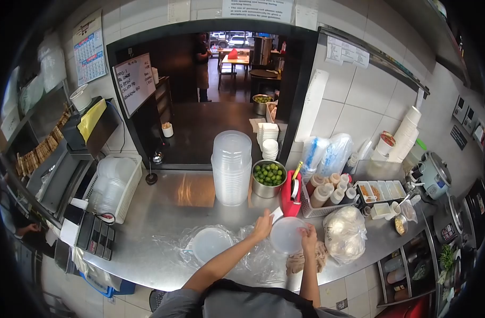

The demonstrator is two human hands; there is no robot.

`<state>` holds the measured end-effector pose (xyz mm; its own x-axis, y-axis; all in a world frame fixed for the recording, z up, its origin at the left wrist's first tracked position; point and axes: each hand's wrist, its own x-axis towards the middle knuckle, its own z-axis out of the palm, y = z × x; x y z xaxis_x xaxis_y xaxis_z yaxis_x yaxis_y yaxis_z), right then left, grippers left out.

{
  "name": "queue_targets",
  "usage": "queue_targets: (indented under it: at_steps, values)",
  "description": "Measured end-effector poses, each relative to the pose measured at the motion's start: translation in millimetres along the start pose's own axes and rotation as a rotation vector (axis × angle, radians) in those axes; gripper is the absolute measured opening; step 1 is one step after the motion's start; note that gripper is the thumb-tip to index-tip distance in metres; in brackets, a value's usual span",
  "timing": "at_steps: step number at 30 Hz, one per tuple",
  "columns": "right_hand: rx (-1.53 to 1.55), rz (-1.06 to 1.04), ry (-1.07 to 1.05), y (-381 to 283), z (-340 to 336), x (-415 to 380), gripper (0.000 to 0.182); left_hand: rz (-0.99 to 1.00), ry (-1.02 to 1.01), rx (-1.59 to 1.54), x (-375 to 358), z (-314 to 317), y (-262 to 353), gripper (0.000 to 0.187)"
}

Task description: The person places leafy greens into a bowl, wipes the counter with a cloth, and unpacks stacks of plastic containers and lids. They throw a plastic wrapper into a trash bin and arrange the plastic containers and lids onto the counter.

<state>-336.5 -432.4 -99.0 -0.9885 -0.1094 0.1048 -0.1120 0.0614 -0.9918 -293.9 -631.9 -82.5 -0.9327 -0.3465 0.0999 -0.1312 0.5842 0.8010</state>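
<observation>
My right hand (309,237) grips the right edge of a round translucent lid (286,236) above the steel counter. At the lid's upper left, my left hand (263,223) is closed on a small white piece (276,214) that looks like paper or tape. Just behind stands a red tape dispenser (290,195). Another round translucent lid or container (212,244) lies to the left on crumpled clear plastic (258,259). A brown cloth (307,258) is under and beside my right hand.
A tall stack of clear containers (232,169) stands behind, beside a pot of green citrus (269,179). Rightward are a bagged white bundle (345,235) and a sauce bottle basket (330,197). A white basket of lids (118,193) sits left. A person (202,69) stands beyond the opening.
</observation>
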Motion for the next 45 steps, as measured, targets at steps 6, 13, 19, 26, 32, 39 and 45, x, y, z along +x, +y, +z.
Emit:
queue_targets:
  at_steps: [6,13,19,26,32,39,45]
  values:
    - [0.373,0.052,0.037,-36,-1,-3,0.029,0.290,0.428,-0.145,19,-17,-11,0.026]
    - [-0.509,-0.627,-0.018,-112,-4,-22,0.032,0.113,0.360,-0.438,-40,-142,45,0.048]
    - [-1.101,-0.674,-0.316,-37,-7,-57,0.041,0.289,0.374,0.002,-111,-153,-32,0.024]
    - [-0.970,-0.435,-0.263,-46,-9,-41,0.052,0.026,0.458,0.090,-185,-201,-27,0.029]
    - [-1.054,-0.236,-0.006,-45,0,-24,0.075,-0.174,0.482,0.399,-212,-203,-70,0.052]
    - [-1.150,-0.187,-0.087,-45,15,-35,0.083,-0.237,0.408,0.471,-214,-190,-77,0.083]
    - [-0.524,-0.493,-0.174,-88,61,-40,0.062,-0.404,0.315,0.393,-216,-184,-135,0.104]
